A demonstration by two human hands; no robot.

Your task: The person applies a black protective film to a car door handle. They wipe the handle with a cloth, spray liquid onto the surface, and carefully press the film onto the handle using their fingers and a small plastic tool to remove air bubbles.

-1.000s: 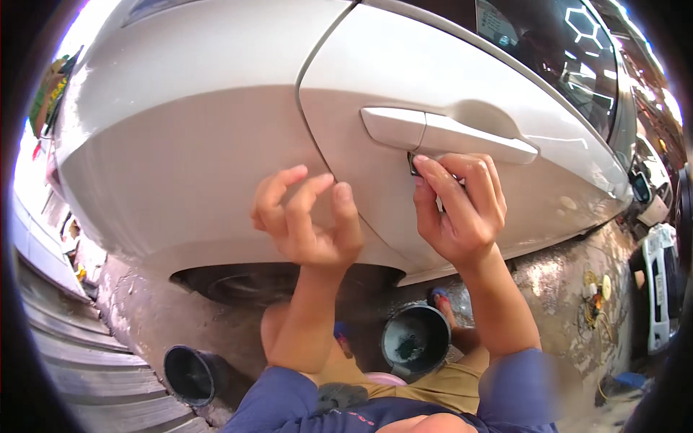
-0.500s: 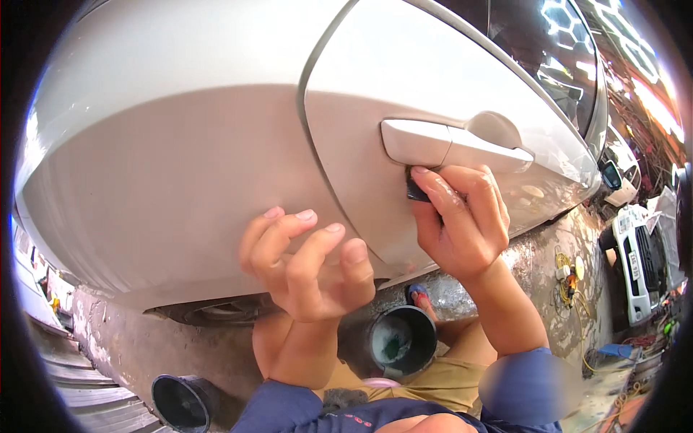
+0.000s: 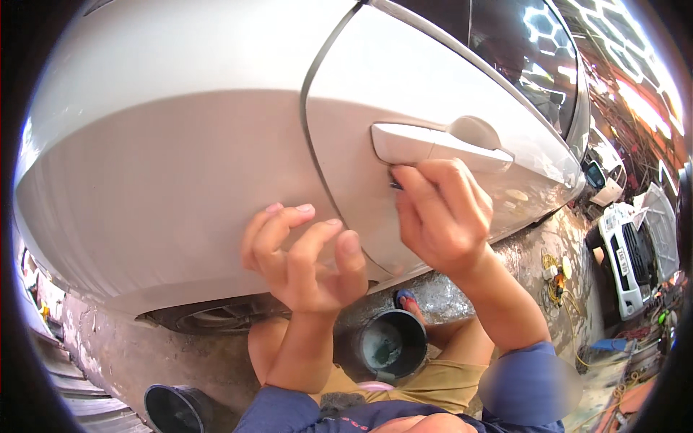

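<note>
A white car's rear door [image 3: 361, 79] fills the view, meeting the rear body panel [image 3: 166, 187] at a curved seam. My right hand [image 3: 447, 216] pinches a small dark piece [image 3: 395, 178] just under the door handle [image 3: 408, 144]. Most of that piece is hidden by my fingers, so its kind cannot be told; it appears to touch the paint. My left hand [image 3: 303, 252] is raised before the body panel near the seam, fingers curled loosely apart and holding nothing.
Between my knees stands a black bucket [image 3: 415, 346] with foamy liquid. Another dark bucket [image 3: 173, 408] is at lower left. The car's wheel [image 3: 216, 314] sits below the panel. Yellow cable [image 3: 554, 278] lies on the wet floor, and another white car front [image 3: 626, 260] stands at right.
My right hand has turned and shifted slightly left, leaving less of the dark piece showing. My left hand stays nearly in place. The whole view has shifted a little.
</note>
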